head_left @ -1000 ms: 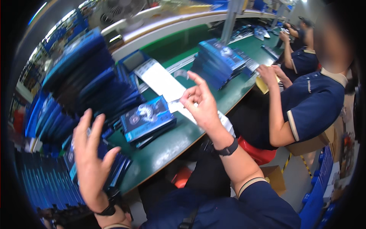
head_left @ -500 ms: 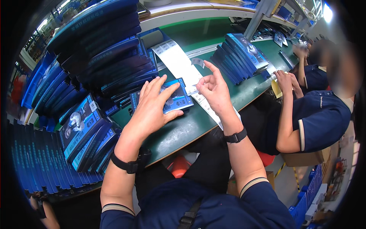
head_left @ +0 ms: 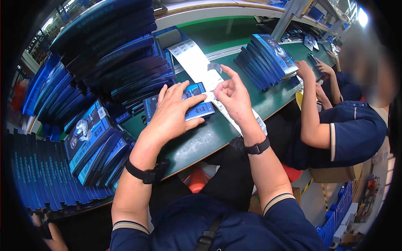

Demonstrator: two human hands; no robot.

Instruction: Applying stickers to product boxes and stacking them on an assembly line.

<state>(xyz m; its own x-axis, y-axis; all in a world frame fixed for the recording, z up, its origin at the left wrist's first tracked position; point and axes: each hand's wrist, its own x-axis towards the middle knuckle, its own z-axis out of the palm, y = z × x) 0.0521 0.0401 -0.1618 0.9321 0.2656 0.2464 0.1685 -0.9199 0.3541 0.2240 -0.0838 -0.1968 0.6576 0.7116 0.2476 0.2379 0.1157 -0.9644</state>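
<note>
A dark blue flat box [head_left: 198,109] with a printed picture lies on the green table in front of me. My left hand [head_left: 171,111] rests across it with fingers spread, its index fingertip at a small white label [head_left: 209,97] by the box's right edge. The thumb and fingers of my right hand [head_left: 233,97] pinch this label. Another small sticker [head_left: 215,67] clings to my raised right index fingertip. Beneath and behind my right hand runs a long white strip of labels [head_left: 188,58], which reaches to the table's front edge.
Tall stacks of blue boxes [head_left: 113,54] crowd the left, with more boxes [head_left: 86,138] leaning nearer me. A leaning row of boxes [head_left: 268,56] stands right of the strip. A co-worker's hand [head_left: 305,70] is beside that row. A shelf [head_left: 213,10] runs along the back.
My left index finger has moved right, onto the label's edge. My right hand has shifted slightly left with the label. The co-worker's hand has reached forward to the row of boxes.
</note>
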